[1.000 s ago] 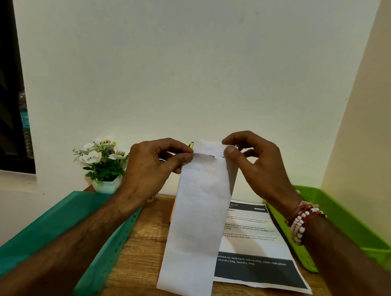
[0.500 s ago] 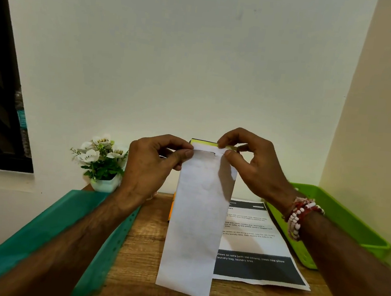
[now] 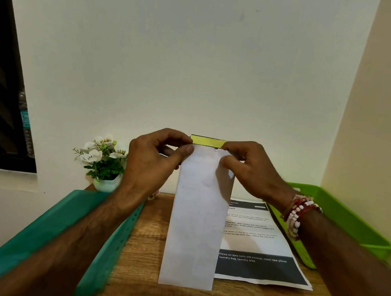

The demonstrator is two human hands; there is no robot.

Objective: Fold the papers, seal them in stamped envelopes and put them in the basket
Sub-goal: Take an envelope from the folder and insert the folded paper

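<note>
A long white envelope is held upright above the wooden table, its lower end near the front edge. At its top a yellow flap strip stands up. My left hand pinches the top left corner between thumb and forefinger. My right hand pinches the top right corner, thumb on the front face. A printed sheet of paper with a dark band lies flat on the table behind the envelope, partly hidden by it.
A light green basket stands at the table's right edge by the wall. A teal basket runs along the left under my forearm. A small pot of white flowers sits at the back left.
The white flap at the envelope's top has been lifted back, exposing the yellow strip. Both hands shifted slightly at the top corners; the envelope stays upright in the same place.
</note>
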